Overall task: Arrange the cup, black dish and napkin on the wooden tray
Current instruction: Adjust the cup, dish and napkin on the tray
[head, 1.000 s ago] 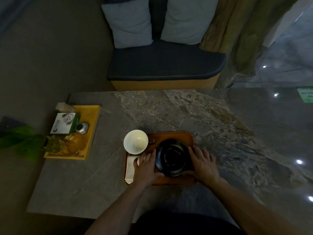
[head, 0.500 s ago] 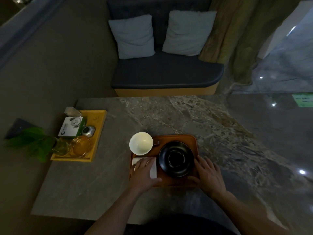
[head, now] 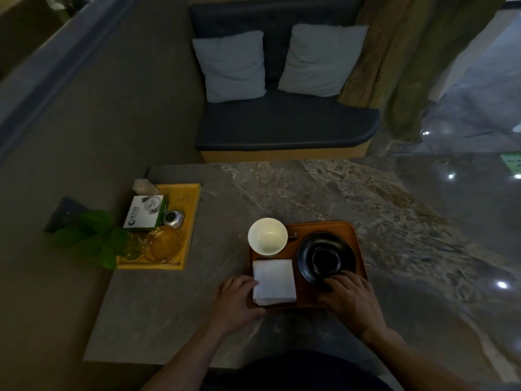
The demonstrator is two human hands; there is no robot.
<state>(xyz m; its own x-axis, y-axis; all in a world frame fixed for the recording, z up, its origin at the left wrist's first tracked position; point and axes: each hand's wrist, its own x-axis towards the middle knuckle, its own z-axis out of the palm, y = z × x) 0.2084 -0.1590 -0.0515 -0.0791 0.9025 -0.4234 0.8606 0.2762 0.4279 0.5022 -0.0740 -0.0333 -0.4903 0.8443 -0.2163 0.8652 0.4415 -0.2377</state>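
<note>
A wooden tray (head: 329, 228) lies on the stone table in front of me. On it stand a white cup (head: 267, 235) at the far left corner, a black dish (head: 325, 257) on the right and a folded white napkin (head: 273, 280) at the near left. My left hand (head: 236, 299) rests on the table at the tray's left near edge, fingertips touching the napkin's side. My right hand (head: 349, 299) lies over the tray's near right edge, fingers on the dish's near rim. Neither hand is closed around anything.
A yellow tray (head: 189, 218) at the table's left holds a white and green box (head: 146, 213), a small metal pot (head: 173, 218) and glass pieces (head: 163, 245). Green leaves (head: 90, 238) reach in from the left. A dark bench (head: 284, 128) with two pillows stands beyond.
My left hand has slid off the napkin to the tray's left edge, baring the napkin. My right hand has moved from beside the dish onto its near rim. The camera tilted up.
</note>
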